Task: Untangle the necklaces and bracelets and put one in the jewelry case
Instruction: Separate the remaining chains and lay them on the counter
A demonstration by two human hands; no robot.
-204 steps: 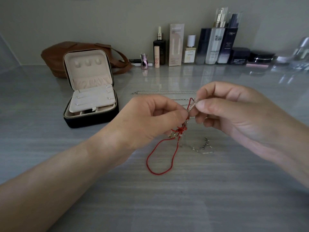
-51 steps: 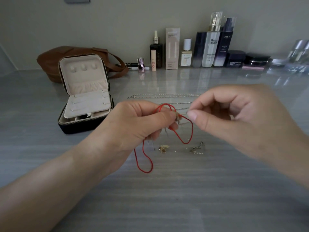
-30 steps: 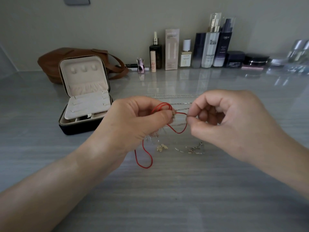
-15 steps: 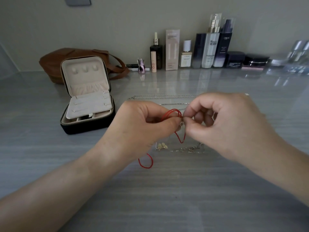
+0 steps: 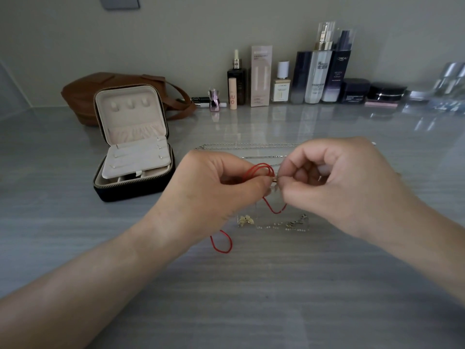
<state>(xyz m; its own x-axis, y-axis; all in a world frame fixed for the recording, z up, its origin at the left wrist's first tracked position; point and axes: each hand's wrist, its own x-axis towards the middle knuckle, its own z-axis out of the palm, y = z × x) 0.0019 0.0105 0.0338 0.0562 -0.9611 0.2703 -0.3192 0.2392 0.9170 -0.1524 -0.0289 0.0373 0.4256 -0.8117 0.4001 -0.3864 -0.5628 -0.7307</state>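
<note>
Red cord bracelet [image 5: 259,166] — thin, bright red, held above the bench [image 5: 251,303] at centre frame. One doubled loop arches up between the two hands. A second strand drops below them in a shallow curve, and a third loop hangs out under the left wrist, near the bench surface.

Left hand [image 5: 214,192]: fingers curled, thumb and forefinger pinching the cord. Right hand [image 5: 339,185]: likewise curled, thumb and forefinger pinching the cord at a small metal piece where the hands' fingertips meet. What that piece is — too small to tell.

On the bench just below the hands lies a fine beaded chain [image 5: 270,226], pale and glinting, with a gold leaf-shaped charm [image 5: 245,220] at its left end and a silver cluster [image 5: 298,222] at its right. Whether the chain is caught in the cord cannot be told.

Beyond the hands, silver necklaces [image 5: 251,146] lie stretched out straight across the bench.

Jewelry case [image 5: 133,157]: left of the hands, black outside, cream lining, lid upright and open.

Behind the case, a brown leather bag [image 5: 80,96]. Along the wall, a row of cosmetic bottles and jars [image 5: 319,69].
</note>
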